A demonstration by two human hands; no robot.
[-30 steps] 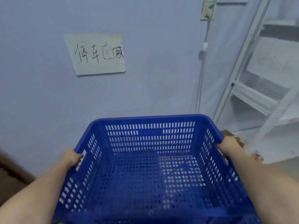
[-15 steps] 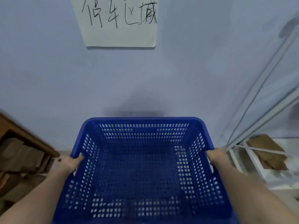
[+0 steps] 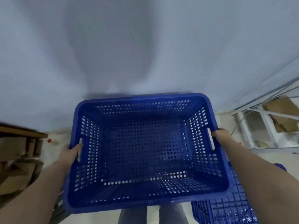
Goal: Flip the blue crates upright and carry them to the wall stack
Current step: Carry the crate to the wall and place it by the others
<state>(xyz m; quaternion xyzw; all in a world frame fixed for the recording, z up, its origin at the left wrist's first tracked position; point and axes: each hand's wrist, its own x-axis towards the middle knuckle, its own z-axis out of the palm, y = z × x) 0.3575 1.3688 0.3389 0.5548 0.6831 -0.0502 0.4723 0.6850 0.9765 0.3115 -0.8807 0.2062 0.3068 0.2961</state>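
Fingers of the left hand (image 3: 73,150) curl closed over the left rim of the blue crate (image 3: 145,152) by its handle slot; the right hand (image 3: 220,135) clamps the right rim likewise. 2 hands hold this upright crate near the pale wall (image 3: 145,46). Another blue crate (image 3: 229,206) lies near right, below. A small red cap (image 3: 49,140) sits far left.

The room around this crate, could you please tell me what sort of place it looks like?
Probably a storeroom or back room. A white metal rack holding flattened cardboard stands at right, cardboard boxes are piled at left, and another crate lies ribbed bottom up beside the crate both hands carry.
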